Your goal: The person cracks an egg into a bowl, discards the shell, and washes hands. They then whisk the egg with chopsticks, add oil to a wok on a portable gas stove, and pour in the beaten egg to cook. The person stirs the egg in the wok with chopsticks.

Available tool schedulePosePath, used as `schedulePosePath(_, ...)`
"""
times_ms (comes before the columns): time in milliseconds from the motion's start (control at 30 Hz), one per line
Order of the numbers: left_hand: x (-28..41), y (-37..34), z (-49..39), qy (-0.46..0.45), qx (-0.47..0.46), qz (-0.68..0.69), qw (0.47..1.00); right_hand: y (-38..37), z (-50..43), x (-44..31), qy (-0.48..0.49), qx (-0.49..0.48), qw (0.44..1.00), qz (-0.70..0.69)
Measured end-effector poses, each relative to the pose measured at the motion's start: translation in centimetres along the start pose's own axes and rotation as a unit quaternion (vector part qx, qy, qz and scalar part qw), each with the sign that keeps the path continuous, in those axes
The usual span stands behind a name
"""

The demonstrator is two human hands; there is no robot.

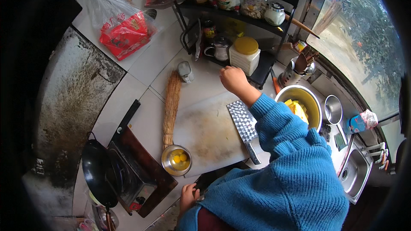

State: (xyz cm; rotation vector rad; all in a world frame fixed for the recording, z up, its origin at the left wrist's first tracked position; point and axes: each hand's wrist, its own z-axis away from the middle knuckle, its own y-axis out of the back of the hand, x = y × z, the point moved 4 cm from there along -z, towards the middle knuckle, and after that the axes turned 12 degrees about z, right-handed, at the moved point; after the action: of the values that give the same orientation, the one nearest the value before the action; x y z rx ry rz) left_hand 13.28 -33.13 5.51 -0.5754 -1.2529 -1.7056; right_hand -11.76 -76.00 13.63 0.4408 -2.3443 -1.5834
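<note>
My right hand, in a blue knitted sleeve, is stretched out just in front of a white jar with a yellow lid; whether its curled fingers hold anything cannot be told. Low in the picture, my left hand is by the counter edge, fingers bent, with nothing seen in it. Above it a metal bowl holds raw eggs with yellow yolks. A cleaver lies at the right side of a stained white cutting board, partly beside my sleeve. A straw whisk brush lies along the board's left edge.
A glass jar stands by the brush's top. On the left are a black wok and a stove. At the right stand a bowl of yellow pieces, a small saucepan and a sink. A black shelf holds jars.
</note>
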Motion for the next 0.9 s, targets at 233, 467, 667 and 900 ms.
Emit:
schedulePosePath(233,-2.6,-0.2,-0.7,0.037,-0.026,-0.002,0.999,-2.2,-3.1,-1.8,0.009,-0.004,1.000,0.001)
schedulePosePath(467,-2.3,-1.0,-1.3,-0.002,-0.029,0.011,1.000,-1.4,-1.5,-2.8,0.011,-0.023,0.998,-0.058)
schedulePosePath(667,-0.3,-0.9,-1.3,0.027,-0.044,-0.009,0.999,0.0,-0.3,-0.9,-0.008,-0.014,0.998,-0.061)
schedulePosePath(900,0.7,-1.0,-1.0,-0.028,-0.017,0.000,0.999,1.3,1.6,0.1,-0.023,-0.007,0.996,-0.083)
